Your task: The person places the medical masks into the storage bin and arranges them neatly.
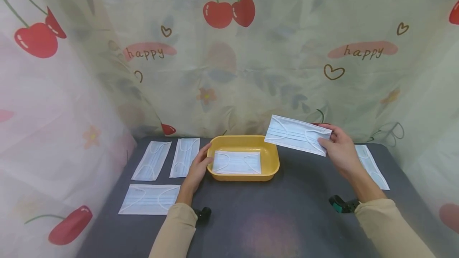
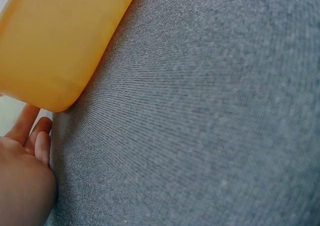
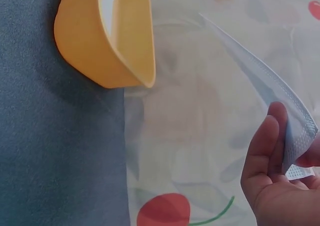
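A yellow tray (image 1: 272, 161) sits mid-table with one pale blue face mask (image 1: 236, 162) lying flat inside it. My left hand (image 1: 198, 167) rests against the tray's left side with fingers straight; the left wrist view shows the fingers (image 2: 31, 136) beside the tray (image 2: 55, 40). My right hand (image 1: 338, 146) pinches the right end of another face mask (image 1: 295, 134), held in the air to the right of and above the tray. In the right wrist view that mask (image 3: 270, 85) shows edge-on between my fingers (image 3: 265, 146), with the tray (image 3: 105, 40) at upper left.
Three more masks lie left of the tray: two upright ones (image 1: 152, 160) (image 1: 184, 156) and one flat in front (image 1: 148, 199). Another mask (image 1: 373, 166) lies at the right, partly behind my right arm. A dark grey cloth (image 1: 272, 218) covers the table; a cherry-print curtain (image 1: 229, 51) surrounds it.
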`<state>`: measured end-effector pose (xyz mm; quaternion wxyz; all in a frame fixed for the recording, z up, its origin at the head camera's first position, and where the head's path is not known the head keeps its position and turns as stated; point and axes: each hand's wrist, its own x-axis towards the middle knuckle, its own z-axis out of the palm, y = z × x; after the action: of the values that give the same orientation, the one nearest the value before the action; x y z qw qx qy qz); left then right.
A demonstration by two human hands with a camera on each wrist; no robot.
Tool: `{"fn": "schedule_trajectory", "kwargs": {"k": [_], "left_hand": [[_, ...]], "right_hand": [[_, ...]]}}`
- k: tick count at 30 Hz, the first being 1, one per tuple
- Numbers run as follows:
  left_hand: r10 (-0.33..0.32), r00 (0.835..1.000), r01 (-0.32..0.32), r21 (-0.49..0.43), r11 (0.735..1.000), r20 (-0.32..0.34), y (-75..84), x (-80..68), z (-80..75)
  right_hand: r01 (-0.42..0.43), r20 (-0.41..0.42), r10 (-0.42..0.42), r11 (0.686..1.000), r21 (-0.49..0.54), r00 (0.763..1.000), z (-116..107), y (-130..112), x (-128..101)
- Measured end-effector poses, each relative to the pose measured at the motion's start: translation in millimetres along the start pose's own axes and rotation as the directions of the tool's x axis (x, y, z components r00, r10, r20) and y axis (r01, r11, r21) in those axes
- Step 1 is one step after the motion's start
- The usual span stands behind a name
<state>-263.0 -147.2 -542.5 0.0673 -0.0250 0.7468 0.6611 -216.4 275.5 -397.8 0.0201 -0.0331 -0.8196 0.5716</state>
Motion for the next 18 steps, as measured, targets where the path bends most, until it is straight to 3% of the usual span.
{"fn": "schedule_trajectory", "kwargs": {"k": [18], "left_hand": [[-0.01, 1.0, 0.01, 0.007, 1.0, 0.009, -0.8, 0.8, -1.6]], "right_hand": [[-0.056, 0.106, 0.06, 0.998, -0.042, 0.992, 23.7, -17.2, 16.8]]}}
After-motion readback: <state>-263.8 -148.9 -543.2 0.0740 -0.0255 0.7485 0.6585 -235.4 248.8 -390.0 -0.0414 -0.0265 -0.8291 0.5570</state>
